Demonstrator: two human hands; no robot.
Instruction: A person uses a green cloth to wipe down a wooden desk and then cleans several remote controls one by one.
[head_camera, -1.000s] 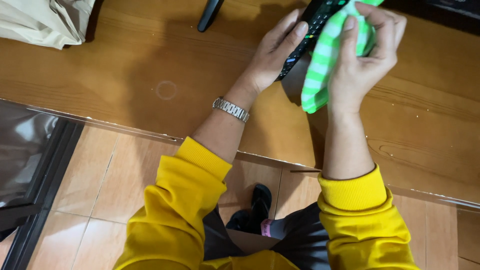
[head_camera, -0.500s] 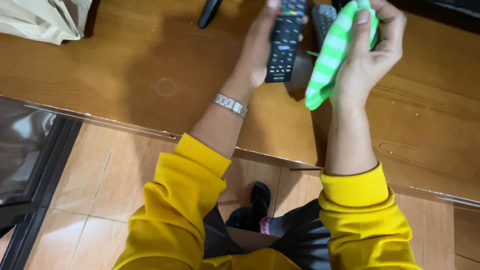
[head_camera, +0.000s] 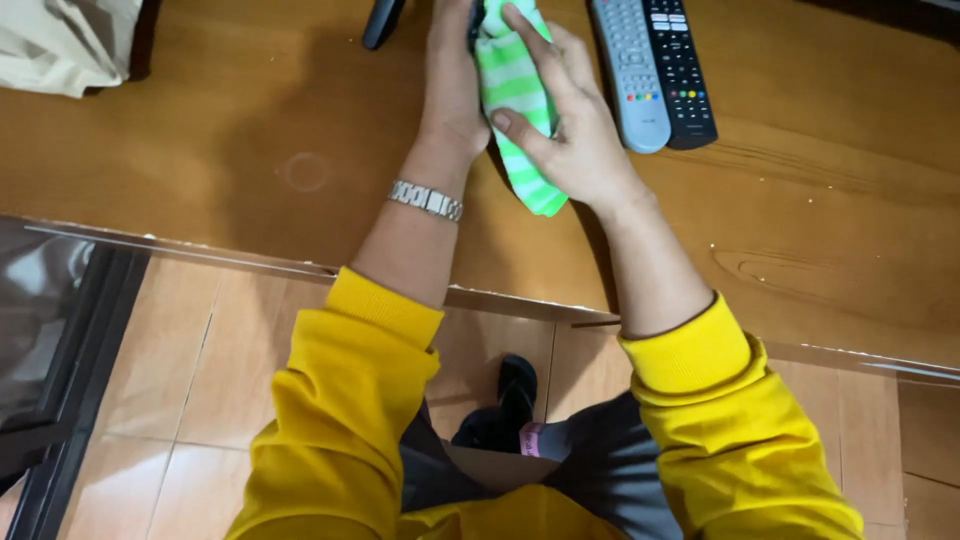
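I'm looking straight down at a broad wooden tabletop (head_camera: 250, 120), warm brown with a glossy finish, a faint ring mark on it left of my arms and wood grain swirling near its right end. Its near edge runs across the view, and below that is a floor of tan tiles (head_camera: 150, 400), with a dark frame along the left side. My yellow sleeves and dark trousers fill the bottom, one dark shoe showing between them. Up in the far left corner sits a pale cloth bag (head_camera: 60, 40). On the table to the right lie two remotes side by side, touching: a grey remote (head_camera: 630, 75) and a black remote (head_camera: 682, 70). My right hand (head_camera: 565, 130) is clenched around a green-and-white striped cloth (head_camera: 520, 110), pressing it against my left hand (head_camera: 450, 85), whose fingers curl around something dark at the top edge; I cannot tell what it is. A metal watch (head_camera: 425, 200) circles my left wrist.
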